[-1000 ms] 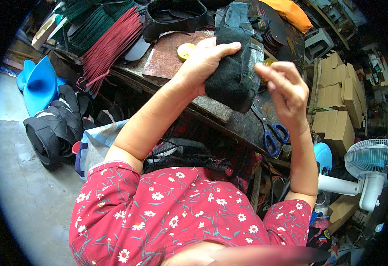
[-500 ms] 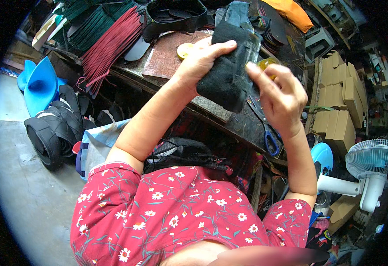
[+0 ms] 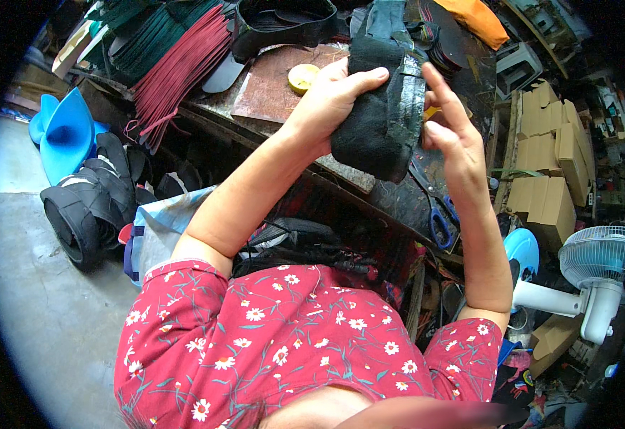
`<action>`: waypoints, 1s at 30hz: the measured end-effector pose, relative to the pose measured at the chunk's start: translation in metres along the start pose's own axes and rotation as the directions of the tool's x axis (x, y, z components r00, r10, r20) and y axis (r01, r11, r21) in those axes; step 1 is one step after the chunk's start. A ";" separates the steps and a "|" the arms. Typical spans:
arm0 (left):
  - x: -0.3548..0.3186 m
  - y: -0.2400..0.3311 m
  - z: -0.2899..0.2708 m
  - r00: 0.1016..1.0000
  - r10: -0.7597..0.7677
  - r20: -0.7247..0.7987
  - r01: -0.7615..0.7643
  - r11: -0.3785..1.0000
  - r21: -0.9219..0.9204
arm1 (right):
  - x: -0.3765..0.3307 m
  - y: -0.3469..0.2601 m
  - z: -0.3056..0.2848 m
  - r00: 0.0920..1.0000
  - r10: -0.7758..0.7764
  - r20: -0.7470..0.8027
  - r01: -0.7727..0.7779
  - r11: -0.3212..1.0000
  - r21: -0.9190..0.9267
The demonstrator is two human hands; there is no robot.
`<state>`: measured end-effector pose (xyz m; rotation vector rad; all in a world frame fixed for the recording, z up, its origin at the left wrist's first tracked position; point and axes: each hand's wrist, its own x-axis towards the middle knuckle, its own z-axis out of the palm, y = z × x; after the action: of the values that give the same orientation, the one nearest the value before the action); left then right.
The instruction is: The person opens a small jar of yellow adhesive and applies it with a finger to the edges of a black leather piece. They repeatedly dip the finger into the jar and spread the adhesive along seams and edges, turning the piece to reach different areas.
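My left hand (image 3: 332, 100) is closed on a soft black fabric piece (image 3: 377, 127), thumb on top and fingers underneath. The piece is held up above the bench edge, with a shiny, wrinkled strip along its right side. My right hand (image 3: 452, 129) is beside that strip, index finger raised and fingers apart. Its fingertips are close to the edge; whether they touch cannot be made out. Below it on the bench lie scissors with blue handles (image 3: 441, 227). A round yellow disc-shaped thing (image 3: 302, 79) sits just beyond my left wrist.
A reddish-brown board (image 3: 266, 93) lies on the bench, with fanned red strips (image 3: 184, 68) to its left. Black curved bands (image 3: 284, 32) stand at the back. Cardboard boxes (image 3: 541, 200) and a white fan (image 3: 598, 264) are on the right. Black rolled pieces (image 3: 76, 222) lie on the floor at left.
My right hand has opened from a pinch at the strip, its index finger now stretched upward. The black piece has shifted slightly right and turned to show more of the strip.
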<state>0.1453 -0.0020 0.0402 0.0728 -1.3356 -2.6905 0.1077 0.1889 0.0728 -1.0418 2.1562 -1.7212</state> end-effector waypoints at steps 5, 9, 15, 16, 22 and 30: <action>0.017 -0.004 -0.014 1.000 -0.003 -0.007 0.002 0.996 -0.094 | -0.003 -0.004 -0.001 0.944 -0.299 0.137 0.326 0.905 -0.274; 0.022 -0.001 -0.011 0.969 -0.162 0.185 0.229 0.865 -0.446 | -0.005 -0.005 0.001 0.971 -0.237 0.040 0.239 0.945 -0.224; -0.005 0.004 0.013 0.998 -0.024 0.065 0.028 0.997 -0.065 | 0.011 -0.003 -0.005 0.970 -0.223 -0.099 0.192 0.949 -0.251; -0.008 0.005 0.016 0.997 0.024 0.069 -0.030 0.996 0.079 | 0.014 -0.002 -0.007 0.966 -0.255 -0.052 0.226 0.921 -0.317; -0.006 0.006 0.018 1.000 0.014 0.007 -0.013 0.994 -0.109 | 0.011 -0.001 -0.014 0.833 -0.525 0.177 0.436 0.424 -0.794; -0.009 0.007 0.018 0.998 -0.052 0.023 0.053 0.998 -0.046 | 0.011 -0.016 -0.022 0.810 -0.569 0.143 0.351 0.275 -0.895</action>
<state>0.1532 0.0092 0.0564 0.0742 -1.2934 -2.7724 0.0944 0.1983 0.0973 -1.9840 3.2639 -0.5797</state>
